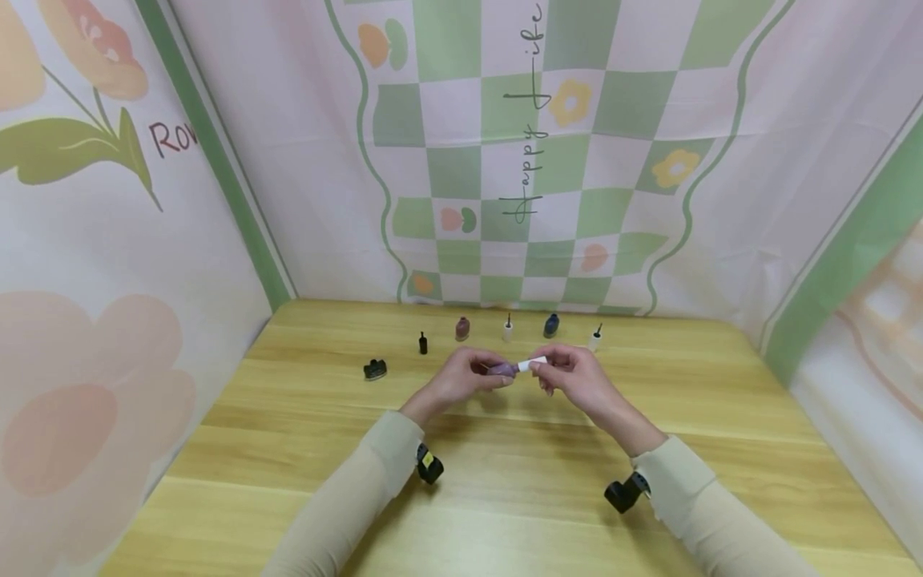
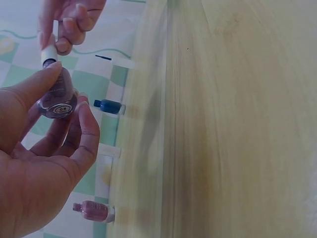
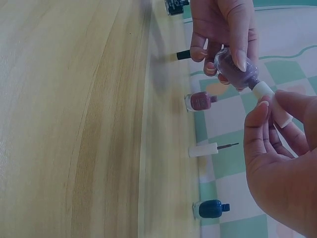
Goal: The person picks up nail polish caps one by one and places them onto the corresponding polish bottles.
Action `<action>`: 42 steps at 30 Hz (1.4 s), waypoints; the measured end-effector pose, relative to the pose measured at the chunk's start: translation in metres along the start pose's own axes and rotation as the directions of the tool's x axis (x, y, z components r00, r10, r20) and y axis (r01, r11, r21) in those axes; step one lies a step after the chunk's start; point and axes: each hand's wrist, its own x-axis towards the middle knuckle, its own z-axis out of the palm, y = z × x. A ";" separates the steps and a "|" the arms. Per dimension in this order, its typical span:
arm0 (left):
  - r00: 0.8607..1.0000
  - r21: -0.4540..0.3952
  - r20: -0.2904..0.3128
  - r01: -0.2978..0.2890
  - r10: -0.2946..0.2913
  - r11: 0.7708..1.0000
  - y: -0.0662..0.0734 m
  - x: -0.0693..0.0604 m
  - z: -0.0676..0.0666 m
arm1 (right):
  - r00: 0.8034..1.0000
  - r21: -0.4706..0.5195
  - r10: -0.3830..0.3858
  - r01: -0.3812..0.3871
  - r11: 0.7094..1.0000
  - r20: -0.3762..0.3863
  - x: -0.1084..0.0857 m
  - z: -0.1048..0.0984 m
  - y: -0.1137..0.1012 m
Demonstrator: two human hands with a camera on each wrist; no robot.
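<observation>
My left hand (image 1: 461, 375) holds a purple nail polish bottle (image 1: 502, 369) by its glass body, tilted sideways above the table. A white cap (image 1: 532, 364) sits at the bottle's neck, pinched between the thumb and fingers of my right hand (image 1: 577, 378). In the right wrist view a bit of dark neck shows between the purple bottle (image 3: 234, 68) and the white cap (image 3: 263, 92). The bottle's round base, with a small label, faces the left wrist camera. Whether the cap is fully seated I cannot tell.
Behind the hands stand a mauve bottle (image 1: 462, 328), a blue bottle (image 1: 551, 325) and two white brush caps (image 1: 508, 332), brushes upward. Leftward are a black brush cap (image 1: 423, 345) and a black bottle (image 1: 375, 369). A patterned curtain (image 1: 505, 264) hangs behind the wooden table (image 1: 505, 497).
</observation>
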 end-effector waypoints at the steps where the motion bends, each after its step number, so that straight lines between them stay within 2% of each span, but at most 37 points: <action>1: 1.000 -0.001 0.001 -0.002 0.002 1.000 0.000 0.000 0.000 | 1.000 0.000 -0.001 0.001 1.000 0.000 0.000 0.000 0.000; 9: 1.000 0.008 0.013 -0.024 0.024 1.000 0.000 -0.002 0.000 | 1.000 -0.013 -0.014 0.013 1.000 -0.005 0.000 0.002 0.000; 29: 0.999 -0.005 0.019 -0.030 0.030 1.000 -0.002 -0.003 0.001 | 1.000 -0.046 -0.011 0.012 0.999 0.010 0.000 0.005 -0.001; 42: 1.000 -0.027 0.015 0.010 -0.009 1.000 0.002 -0.006 0.000 | 0.998 -0.079 -0.026 0.030 0.996 0.048 -0.001 -0.004 -0.005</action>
